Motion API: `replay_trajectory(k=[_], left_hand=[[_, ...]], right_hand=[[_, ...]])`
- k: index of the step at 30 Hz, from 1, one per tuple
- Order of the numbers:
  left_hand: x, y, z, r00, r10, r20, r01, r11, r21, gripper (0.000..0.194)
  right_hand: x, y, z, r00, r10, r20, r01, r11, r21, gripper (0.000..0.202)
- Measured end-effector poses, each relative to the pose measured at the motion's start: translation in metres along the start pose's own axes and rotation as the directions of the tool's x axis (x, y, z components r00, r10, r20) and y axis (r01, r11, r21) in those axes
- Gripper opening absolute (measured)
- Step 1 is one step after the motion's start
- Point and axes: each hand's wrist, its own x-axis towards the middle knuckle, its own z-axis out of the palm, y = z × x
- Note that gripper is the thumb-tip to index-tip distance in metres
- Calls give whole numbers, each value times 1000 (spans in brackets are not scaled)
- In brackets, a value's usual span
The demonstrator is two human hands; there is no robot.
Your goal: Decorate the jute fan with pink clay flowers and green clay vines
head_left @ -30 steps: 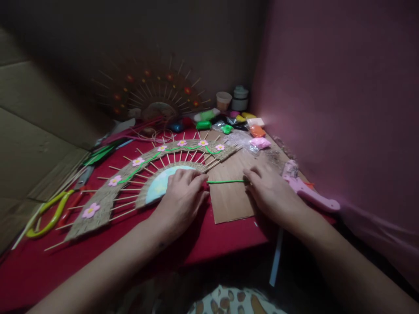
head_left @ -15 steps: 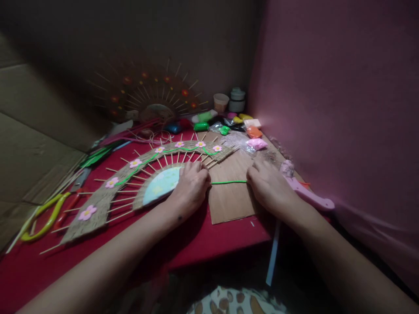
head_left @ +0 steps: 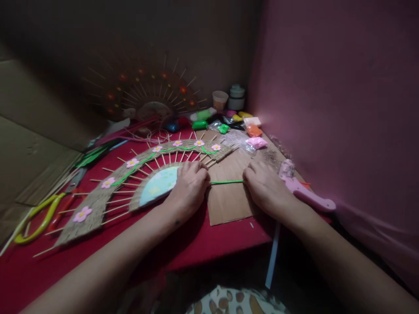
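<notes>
A thin green clay strand runs nearly straight between my two hands, over a piece of brown cardboard. Closed around its left end is my left hand, at the cardboard's left edge beside the pale blue centre of a half-round fan. My right hand, fingers curled in, has the other end. The strand's ends are hidden inside the fingers. Made of woven fibre and thin sticks, the fan carries several pink clay flowers and a wavy green line between them.
Yellow-handled scissors lie left of the fan. Behind the cardboard are small packs of coloured clay, including a pink one. A pink glue gun rests by my right hand. A second fan stands at the back on the red cloth.
The gap between my hands, with the green strand across it, is slightly narrower, the right hand having shifted a little left. The view has moved slightly.
</notes>
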Motion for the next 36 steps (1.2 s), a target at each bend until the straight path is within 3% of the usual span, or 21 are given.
replay_trajectory(k=[5, 9, 14, 17, 20, 24, 28, 36], left_hand=[[2, 5, 5, 1000, 19, -16, -19, 1000, 3, 20], [1, 3, 5, 997, 76, -11, -76, 997, 10, 22], [-4, 5, -8, 997, 39, -66, -35, 998, 50, 23], [-11, 21, -10, 999, 45, -20, -44, 998, 48, 29], [-21, 41, -5, 993, 61, 102, -69, 995, 71, 45], [-40, 57, 3, 984, 83, 157, -111, 978, 178, 65], [-54, 60, 3, 978, 108, 177, -144, 967, 210, 70], [-38, 52, 0, 969, 55, 243, -113, 966, 232, 70]], right_hand=[[-6, 8, 0, 998, 10, -55, -13, 998, -59, 22], [-11, 11, -2, 999, -9, -33, 8, 999, -35, 23], [-16, 4, -9, 984, 20, -177, -8, 998, 65, 20], [-19, -4, -5, 972, -4, -237, 38, 990, 136, 28], [-26, -13, 6, 960, -60, -273, 98, 987, 129, 41], [-40, -21, 14, 963, -111, -246, 127, 991, 48, 43], [-53, -27, 9, 969, -109, -220, 115, 993, 14, 43], [-36, -25, 11, 993, -18, -114, 17, 1000, -15, 54]])
